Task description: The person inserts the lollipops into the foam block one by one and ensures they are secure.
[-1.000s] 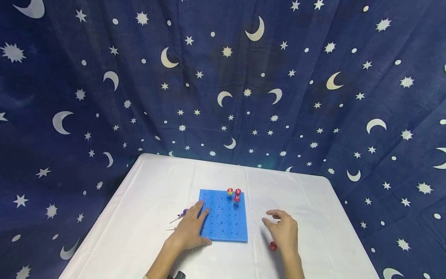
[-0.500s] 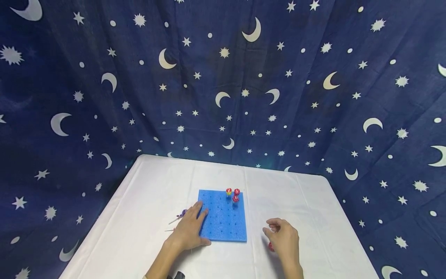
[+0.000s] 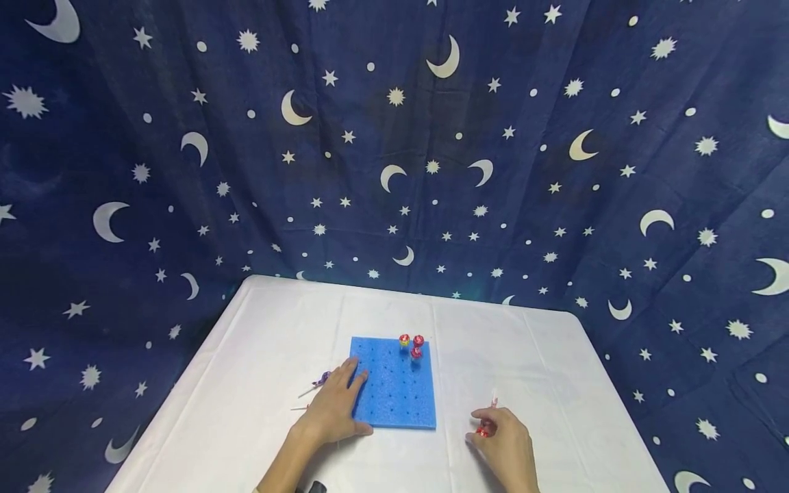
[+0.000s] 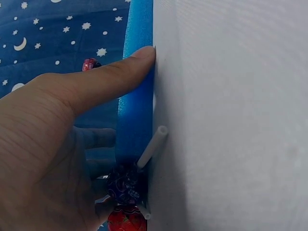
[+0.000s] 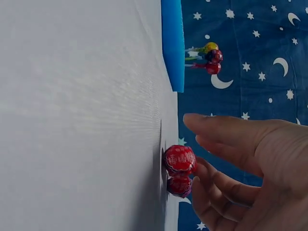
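Note:
A blue foam board (image 3: 401, 390) with rows of small holes lies flat; three lollipops (image 3: 416, 352) stand upright in its far right corner. My left hand (image 3: 333, 404) rests spread on the board's left edge, its thumb at the near edge. In the left wrist view a purple-wrapped lollipop (image 4: 126, 185) and a red one (image 4: 126, 219) lie beside that hand. My right hand (image 3: 507, 441) is over the table right of the board, thumb and fingers apart around a red lollipop (image 3: 483, 431). Two red lollipop heads (image 5: 180, 160) show near the fingertips in the right wrist view.
The white-covered table (image 3: 296, 315) extends around the board on all sides. Behind it hangs a dark blue curtain (image 3: 345, 171) with moons and stars. A small black object (image 3: 317, 487) shows at the bottom edge, beside the left forearm.
My right hand has moved down toward me and turned slightly, its thumb and fingers now beside the red lollipop. My left hand stays on the board.

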`<state>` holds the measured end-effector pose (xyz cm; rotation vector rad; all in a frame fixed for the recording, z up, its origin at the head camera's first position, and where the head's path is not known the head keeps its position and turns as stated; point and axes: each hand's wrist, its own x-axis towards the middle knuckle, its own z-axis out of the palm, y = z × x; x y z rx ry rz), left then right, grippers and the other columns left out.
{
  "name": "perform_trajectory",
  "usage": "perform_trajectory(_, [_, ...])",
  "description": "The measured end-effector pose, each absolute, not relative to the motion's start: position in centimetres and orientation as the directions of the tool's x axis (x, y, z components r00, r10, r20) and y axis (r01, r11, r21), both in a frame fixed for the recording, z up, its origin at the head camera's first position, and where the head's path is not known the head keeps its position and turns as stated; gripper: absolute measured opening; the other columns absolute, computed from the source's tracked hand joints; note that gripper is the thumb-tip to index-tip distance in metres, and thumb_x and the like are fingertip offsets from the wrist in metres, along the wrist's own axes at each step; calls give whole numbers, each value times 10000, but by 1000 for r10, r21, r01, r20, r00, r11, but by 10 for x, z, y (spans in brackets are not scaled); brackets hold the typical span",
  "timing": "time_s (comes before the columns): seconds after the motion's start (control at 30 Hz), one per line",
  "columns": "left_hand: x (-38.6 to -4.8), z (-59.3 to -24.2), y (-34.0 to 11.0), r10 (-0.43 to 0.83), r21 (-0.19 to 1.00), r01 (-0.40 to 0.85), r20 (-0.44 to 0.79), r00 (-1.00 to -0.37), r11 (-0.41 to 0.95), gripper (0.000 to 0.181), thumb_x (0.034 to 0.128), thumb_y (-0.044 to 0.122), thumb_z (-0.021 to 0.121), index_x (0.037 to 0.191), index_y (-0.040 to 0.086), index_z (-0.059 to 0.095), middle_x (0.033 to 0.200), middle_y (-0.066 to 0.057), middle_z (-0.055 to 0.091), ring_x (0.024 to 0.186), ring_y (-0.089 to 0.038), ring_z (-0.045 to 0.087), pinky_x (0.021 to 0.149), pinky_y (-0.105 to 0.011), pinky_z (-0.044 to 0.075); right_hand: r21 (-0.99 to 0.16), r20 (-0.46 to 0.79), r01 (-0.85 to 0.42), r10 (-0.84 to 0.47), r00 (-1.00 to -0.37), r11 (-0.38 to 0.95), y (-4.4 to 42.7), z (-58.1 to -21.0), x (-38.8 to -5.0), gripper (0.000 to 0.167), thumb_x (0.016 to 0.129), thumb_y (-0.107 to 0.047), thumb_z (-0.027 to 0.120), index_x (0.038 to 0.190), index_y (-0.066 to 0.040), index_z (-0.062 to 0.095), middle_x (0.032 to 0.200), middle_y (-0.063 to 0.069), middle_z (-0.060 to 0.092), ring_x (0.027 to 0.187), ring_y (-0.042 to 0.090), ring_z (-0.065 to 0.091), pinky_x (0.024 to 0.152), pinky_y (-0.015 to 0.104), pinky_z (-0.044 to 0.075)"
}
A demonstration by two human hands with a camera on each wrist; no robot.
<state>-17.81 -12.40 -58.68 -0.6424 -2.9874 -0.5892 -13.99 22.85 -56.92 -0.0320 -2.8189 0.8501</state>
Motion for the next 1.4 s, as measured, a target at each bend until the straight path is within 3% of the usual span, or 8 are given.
perform_trajectory(0.4, [-177, -588, -124, 396, 357, 405, 101, -913, 842, 1094, 745, 586, 872, 1564, 5, 437, 1675, -263, 264, 1555, -438, 242, 1236, -576, 292, -560, 109, 70, 158, -981, 825, 235, -578, -131, 354, 633, -38, 944, 945, -123, 801, 991, 87, 737, 890, 303, 693, 833, 580, 565])
perform_trajectory(0.63, [-176, -587, -124, 392, 359, 401, 100, -914, 843, 1095, 744, 587, 872, 1564, 5, 438, 1675, -263, 264, 1555, -439, 240, 1235, -578, 291, -556, 88, 123, 205, -975, 822, 236, -581, -133, 327, 630, -29, 938, 921, -111, 816, 954, 81, 726, 836, 270, 681, 768, 523, 564])
perform_trajectory(1.4, [-178, -587, -124, 387, 357, 397, 102, -917, 846, 1088, 737, 584, 878, 1556, 9, 449, 1670, -264, 274, 1550, -441, 252, 1234, -576, 297, -572, 194, 48, 191, -962, 819, 236, -575, -135, 292, 695, -31, 876, 960, -127, 799, 960, 7, 718, 803, 160, 672, 720, 351, 563])
